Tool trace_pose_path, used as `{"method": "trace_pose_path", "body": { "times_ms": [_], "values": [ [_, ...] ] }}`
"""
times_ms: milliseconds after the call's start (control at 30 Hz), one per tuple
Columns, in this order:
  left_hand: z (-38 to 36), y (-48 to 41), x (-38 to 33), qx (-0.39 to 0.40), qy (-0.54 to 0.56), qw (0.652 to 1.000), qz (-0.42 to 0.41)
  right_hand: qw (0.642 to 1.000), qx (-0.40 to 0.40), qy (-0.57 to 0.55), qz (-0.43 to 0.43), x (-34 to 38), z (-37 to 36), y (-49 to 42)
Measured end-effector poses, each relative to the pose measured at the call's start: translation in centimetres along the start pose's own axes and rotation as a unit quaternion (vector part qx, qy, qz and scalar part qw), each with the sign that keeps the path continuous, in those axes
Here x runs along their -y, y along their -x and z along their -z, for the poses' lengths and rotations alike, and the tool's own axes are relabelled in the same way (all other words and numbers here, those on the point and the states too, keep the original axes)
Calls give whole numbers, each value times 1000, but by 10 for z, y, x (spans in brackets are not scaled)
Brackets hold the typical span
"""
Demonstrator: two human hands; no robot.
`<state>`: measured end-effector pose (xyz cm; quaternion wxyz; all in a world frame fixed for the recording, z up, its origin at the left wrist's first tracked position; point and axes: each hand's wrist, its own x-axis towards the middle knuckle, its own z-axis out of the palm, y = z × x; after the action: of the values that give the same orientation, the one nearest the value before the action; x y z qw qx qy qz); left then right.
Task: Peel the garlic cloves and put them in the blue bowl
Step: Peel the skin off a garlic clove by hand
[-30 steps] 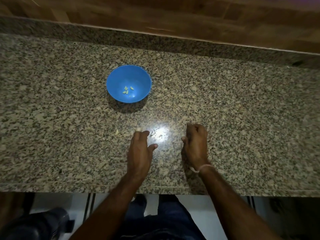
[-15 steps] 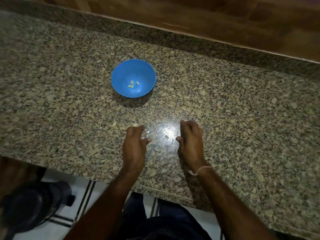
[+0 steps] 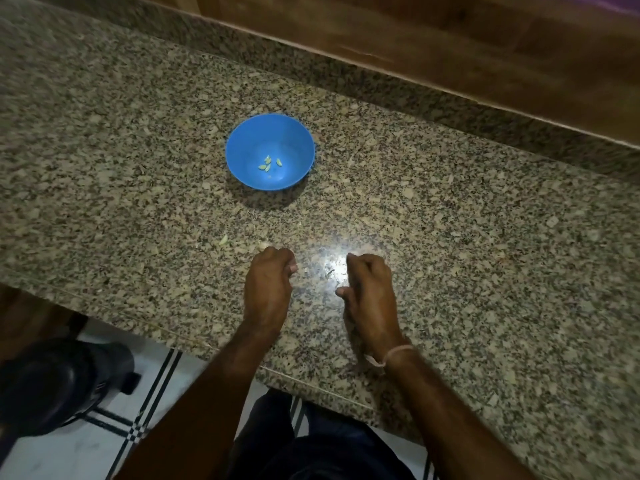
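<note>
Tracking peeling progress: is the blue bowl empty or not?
Not empty: the blue bowl holds a few small pale pieces, likely peeled garlic cloves, lying at its bottom.

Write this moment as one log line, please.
blue bowl: few peeled cloves inside | left hand: curled on counter, grip unclear | right hand: same

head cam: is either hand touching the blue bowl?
No, the left hand and right hand are both near the front edge of the counter, with bare granite between them and the blue bowl.
</note>
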<state>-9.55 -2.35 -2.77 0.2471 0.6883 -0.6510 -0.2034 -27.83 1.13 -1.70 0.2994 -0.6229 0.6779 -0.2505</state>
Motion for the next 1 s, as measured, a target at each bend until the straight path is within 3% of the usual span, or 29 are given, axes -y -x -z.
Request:
{"method": "trace_pose_path", "body": {
  "times_ms": [200,400,533,633,733,800,1000],
  "values": [
    [3,2,9,0,-15,1000,20,996,-7,43,76,22,-37,-3],
    [18,8,12,-14,75,993,89,992,-55,87,79,26,-46,-15],
    [28,20,17,-37,149,978,142,994,-20,88,61,52,-60,-5],
    [40,28,25,-54,195,961,187,988,41,-116,-88,69,-70,-10],
    [56,35,39,-83,214,950,213,902,89,-350,-236,92,-74,-18],
    [69,40,54,-105,215,944,226,872,122,-398,-258,116,-79,-16],
    [134,72,114,-170,233,918,273,840,229,-421,-252,193,-143,14]
  ]
}}
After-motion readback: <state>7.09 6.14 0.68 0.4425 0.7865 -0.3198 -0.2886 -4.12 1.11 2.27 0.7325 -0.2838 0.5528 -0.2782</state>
